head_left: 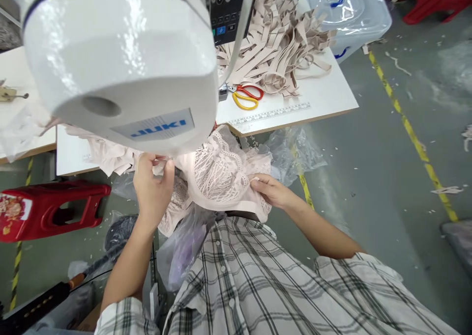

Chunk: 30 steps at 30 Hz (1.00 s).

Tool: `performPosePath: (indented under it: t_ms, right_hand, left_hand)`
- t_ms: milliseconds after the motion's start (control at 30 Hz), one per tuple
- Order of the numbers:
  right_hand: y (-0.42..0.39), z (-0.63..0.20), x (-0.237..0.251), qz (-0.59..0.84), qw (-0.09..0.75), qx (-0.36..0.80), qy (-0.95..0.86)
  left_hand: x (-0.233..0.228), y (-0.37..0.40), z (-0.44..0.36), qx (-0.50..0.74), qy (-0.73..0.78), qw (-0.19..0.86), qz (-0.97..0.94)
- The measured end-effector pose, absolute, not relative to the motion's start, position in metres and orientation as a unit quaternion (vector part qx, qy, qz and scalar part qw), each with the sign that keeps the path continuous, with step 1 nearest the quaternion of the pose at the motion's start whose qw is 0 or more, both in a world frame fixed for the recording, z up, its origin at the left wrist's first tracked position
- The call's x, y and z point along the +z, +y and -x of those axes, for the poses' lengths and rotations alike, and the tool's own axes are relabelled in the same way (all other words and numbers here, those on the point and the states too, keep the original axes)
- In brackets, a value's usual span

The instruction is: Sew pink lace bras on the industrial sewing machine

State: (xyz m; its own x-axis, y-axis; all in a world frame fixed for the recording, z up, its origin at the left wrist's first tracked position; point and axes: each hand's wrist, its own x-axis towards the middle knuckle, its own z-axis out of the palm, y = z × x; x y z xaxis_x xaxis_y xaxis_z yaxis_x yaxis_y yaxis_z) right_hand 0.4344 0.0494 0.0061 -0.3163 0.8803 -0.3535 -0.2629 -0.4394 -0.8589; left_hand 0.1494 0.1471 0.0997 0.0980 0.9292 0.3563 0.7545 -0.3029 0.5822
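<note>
A pale pink lace bra [221,170] lies across my lap side of the table edge, partly under the white sewing machine head [121,65]. My left hand [154,185] is closed beside the machine, thumb and fingers pinching pale fabric at the bra's left part. At the bra's right side, my right hand [271,190] grips the edge of the lace cup between thumb and fingers. The needle area is hidden behind the machine head. One lace cup faces up; the other hangs folded below my left hand.
Red-and-yellow scissors [246,97] lie by a printed ruler strip [273,115] on the white table [339,92]. Behind them is a heap of beige straps [273,55], with a clear plastic bin [354,11] at its right. A red stool [55,209] stands at the left.
</note>
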Motion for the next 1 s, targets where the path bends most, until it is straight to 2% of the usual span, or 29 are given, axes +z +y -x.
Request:
performPosePath:
  t_ms: [100, 200, 267, 367, 433, 567, 800, 867, 1000]
  right_hand:
    - [0.056, -0.443, 0.038, 0.413, 0.347, 0.663, -0.519]
    - [0.064, -0.437, 0.078, 0.328, 0.253, 0.599, -0.685]
    - [0.067, -0.427, 0.102, 0.271, 0.184, 0.55, -0.768]
    - [0.069, -0.412, 0.122, 0.273, 0.123, 0.479, -0.825]
    - [0.072, -0.408, 0.124, 0.33, 0.107, 0.46, -0.817]
    - [0.086, -0.406, 0.113, 0.43, 0.167, 0.445, -0.768]
    - [0.132, -0.403, 0.105, 0.391, 0.254, 0.354, -0.811]
    - [0.141, -0.403, 0.104, 0.394, 0.262, 0.347, -0.809]
    - [0.153, -0.404, 0.1, 0.455, 0.232, 0.406, -0.758]
  left_hand:
    - [0.113, 0.116, -0.167, 0.357, 0.437, 0.093, -0.82]
    - [0.128, 0.089, -0.19, 0.292, 0.196, 0.167, -0.921]
    - [0.135, 0.082, -0.201, 0.195, 0.138, 0.25, -0.938]
    - [0.133, 0.09, -0.203, 0.047, 0.25, 0.369, -0.894]
    - [0.125, 0.102, -0.194, 0.016, 0.337, 0.406, -0.849]
    - [0.112, 0.124, -0.175, 0.062, 0.394, 0.404, -0.823]
    - [0.122, 0.152, -0.17, 0.14, 0.423, 0.344, -0.827]
    - [0.129, 0.16, -0.165, 0.117, 0.441, 0.374, -0.808]
    - [0.138, 0.174, -0.151, 0.071, 0.523, 0.42, -0.738]
